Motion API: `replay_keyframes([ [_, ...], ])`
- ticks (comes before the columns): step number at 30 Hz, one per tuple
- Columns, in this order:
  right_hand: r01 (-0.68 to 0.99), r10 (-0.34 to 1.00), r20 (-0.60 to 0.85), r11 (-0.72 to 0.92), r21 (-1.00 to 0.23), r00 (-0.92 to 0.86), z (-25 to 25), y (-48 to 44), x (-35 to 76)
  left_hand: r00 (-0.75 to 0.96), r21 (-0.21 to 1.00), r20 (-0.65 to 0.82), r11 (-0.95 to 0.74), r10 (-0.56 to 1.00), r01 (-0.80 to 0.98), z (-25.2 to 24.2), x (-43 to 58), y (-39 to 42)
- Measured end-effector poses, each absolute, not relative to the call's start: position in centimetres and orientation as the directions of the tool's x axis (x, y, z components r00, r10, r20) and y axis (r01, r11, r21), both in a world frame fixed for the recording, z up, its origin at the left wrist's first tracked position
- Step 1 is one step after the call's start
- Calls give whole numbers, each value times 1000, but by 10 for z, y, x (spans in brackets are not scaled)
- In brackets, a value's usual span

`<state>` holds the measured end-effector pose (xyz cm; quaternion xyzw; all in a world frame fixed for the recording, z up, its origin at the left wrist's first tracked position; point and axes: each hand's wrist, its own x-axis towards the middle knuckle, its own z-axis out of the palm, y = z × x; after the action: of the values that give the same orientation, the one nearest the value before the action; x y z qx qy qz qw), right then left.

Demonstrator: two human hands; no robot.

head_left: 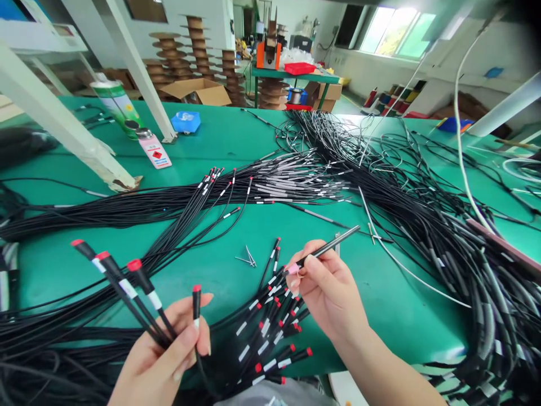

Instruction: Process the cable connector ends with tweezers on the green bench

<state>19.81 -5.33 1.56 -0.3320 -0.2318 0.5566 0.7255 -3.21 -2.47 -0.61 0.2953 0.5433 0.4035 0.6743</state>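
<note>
My left hand (167, 352) is closed round several black cables with red caps and white labels (127, 282); their ends fan out up and to the left, and one stands upright by my thumb. My right hand (327, 293) pinches a thin black cable with a grey metal end (333, 243) that points up and right. A small pink piece sits at my fingertips. Between my hands lies a bunch of red-capped cable ends (274, 330) on the green table (380, 304).
Long bundles of black cables (422, 186) cover the table's middle, right and left edge. Small metal tweezers (249, 258) lie ahead of my hands. A green spray can (118, 107), a small bottle (154, 149), a blue dish (186, 121) and white frame legs (63, 129) stand at back left.
</note>
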Motion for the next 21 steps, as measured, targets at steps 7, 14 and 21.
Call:
replay_keyframes([
  [7,-661,964,-54,136,-738,259,10,-50,198,115,811,-557,568,823,-140,-4,-20,-27],
  [14,-641,979,-73,67,-765,190,-1,-46,192,146,766,-610,627,778,-143,1,-10,-28],
  [21,-573,989,-21,66,-817,144,-13,-50,190,274,766,-562,616,780,-181,-12,-9,-28],
])
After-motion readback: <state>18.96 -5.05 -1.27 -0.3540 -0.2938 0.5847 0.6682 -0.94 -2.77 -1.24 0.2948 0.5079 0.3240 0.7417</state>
